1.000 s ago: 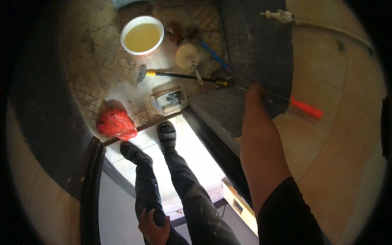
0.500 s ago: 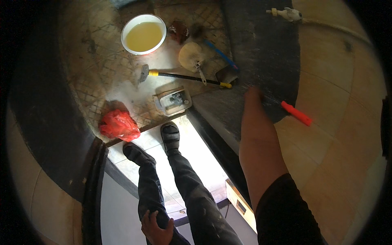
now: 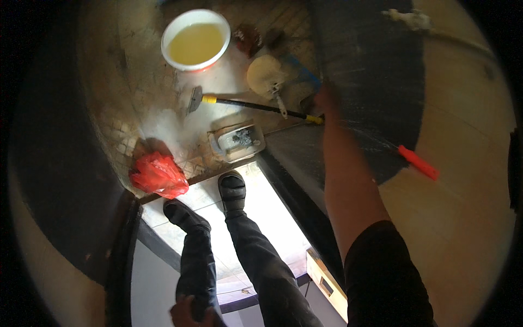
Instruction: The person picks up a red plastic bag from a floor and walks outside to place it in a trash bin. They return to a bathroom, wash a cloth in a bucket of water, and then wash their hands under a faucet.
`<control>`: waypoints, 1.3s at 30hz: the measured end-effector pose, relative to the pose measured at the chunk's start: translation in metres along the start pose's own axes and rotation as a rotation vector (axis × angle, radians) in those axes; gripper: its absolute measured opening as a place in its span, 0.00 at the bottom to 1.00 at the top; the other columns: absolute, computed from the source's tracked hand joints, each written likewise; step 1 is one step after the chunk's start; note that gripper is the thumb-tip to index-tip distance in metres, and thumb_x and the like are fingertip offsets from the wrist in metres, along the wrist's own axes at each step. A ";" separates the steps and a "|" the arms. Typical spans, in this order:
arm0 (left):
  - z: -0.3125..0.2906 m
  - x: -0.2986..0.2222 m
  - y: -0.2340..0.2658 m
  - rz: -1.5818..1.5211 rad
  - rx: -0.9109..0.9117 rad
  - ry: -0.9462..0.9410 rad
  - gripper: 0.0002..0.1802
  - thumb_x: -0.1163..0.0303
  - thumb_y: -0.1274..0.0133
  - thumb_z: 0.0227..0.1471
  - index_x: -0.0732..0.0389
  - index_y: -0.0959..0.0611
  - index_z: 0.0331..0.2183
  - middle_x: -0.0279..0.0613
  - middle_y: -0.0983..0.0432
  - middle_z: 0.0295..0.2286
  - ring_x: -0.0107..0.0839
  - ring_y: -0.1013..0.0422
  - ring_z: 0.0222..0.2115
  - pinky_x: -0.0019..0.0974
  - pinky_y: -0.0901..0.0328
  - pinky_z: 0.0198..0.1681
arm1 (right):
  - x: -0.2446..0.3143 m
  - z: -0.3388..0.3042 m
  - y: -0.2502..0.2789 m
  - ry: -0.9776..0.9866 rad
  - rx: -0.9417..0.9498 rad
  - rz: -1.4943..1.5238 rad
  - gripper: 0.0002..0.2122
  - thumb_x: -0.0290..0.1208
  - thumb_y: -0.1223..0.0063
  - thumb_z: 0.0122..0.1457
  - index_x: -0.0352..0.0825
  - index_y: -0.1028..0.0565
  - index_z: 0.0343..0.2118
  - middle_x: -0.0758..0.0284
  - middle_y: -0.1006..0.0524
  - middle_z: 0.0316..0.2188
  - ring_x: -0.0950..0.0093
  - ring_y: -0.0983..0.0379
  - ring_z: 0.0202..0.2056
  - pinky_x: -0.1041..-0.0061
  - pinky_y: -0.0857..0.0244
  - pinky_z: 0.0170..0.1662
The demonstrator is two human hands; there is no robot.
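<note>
My right hand (image 3: 326, 101) reaches down by the dark wall band, blurred, at the upper end of a blue stick (image 3: 305, 72) and close to the yellow-tipped end of a long-handled scraper (image 3: 253, 105). Its fingers are smeared, so any grip is unclear. The scraper lies across the wet floor, its grey blade at the left. Beside its handle is a round beige disc (image 3: 263, 74) with a small pale-handled tool (image 3: 280, 101) over its edge. My left hand (image 3: 190, 313) hangs empty by my left leg, thumb apart from the fingers, partly blurred.
A white basin (image 3: 196, 41) of yellowish liquid stands at the back. Nearer are a rectangular tub (image 3: 239, 140) with grey bits inside and a crumpled red plastic bag (image 3: 158, 174). A red-handled tool (image 3: 418, 162) lies at right. A pale tap (image 3: 411, 20) and hose are above it.
My right hand has moved forward and slightly left, toward the blue stick and scraper handle. My left hand has shifted left and down on my leg. The view has shifted slightly.
</note>
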State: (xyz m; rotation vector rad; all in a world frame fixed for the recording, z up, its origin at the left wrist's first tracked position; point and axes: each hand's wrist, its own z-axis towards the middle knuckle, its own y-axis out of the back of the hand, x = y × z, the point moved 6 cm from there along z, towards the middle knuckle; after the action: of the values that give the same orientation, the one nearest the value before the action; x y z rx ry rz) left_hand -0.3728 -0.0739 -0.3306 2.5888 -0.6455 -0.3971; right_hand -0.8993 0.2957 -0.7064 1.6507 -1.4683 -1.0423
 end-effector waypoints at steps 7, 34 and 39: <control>0.070 0.194 -0.004 -0.537 -0.181 0.341 0.27 0.64 0.43 0.54 0.61 0.25 0.55 0.41 0.28 0.53 0.39 0.29 0.50 0.43 0.38 0.54 | 0.000 0.071 -0.074 0.093 0.033 -0.295 0.20 0.33 0.52 0.63 0.36 0.29 0.58 0.55 0.26 0.54 0.55 0.29 0.55 0.56 0.35 0.57; 0.053 0.107 -0.104 -0.983 0.122 0.294 0.21 0.65 0.49 0.62 0.63 0.26 0.54 0.48 0.25 0.45 0.35 0.26 0.44 0.36 0.33 0.49 | -0.178 -0.020 0.066 -0.134 0.498 -0.656 0.18 0.34 0.58 0.67 0.37 0.27 0.57 0.56 0.26 0.55 0.57 0.29 0.56 0.56 0.35 0.58; 0.053 0.112 -0.114 -0.955 0.139 0.284 0.21 0.64 0.50 0.63 0.63 0.26 0.54 0.46 0.25 0.45 0.34 0.26 0.43 0.36 0.34 0.48 | -0.149 -0.024 0.068 -0.098 0.455 -0.692 0.17 0.33 0.57 0.66 0.35 0.25 0.55 0.56 0.25 0.54 0.57 0.28 0.55 0.58 0.33 0.57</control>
State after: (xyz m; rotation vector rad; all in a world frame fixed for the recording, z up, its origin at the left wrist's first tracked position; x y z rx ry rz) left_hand -0.2548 -0.0574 -0.4500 2.8472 0.7233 -0.2476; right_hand -0.9145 0.4344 -0.6171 2.5798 -1.2726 -1.2079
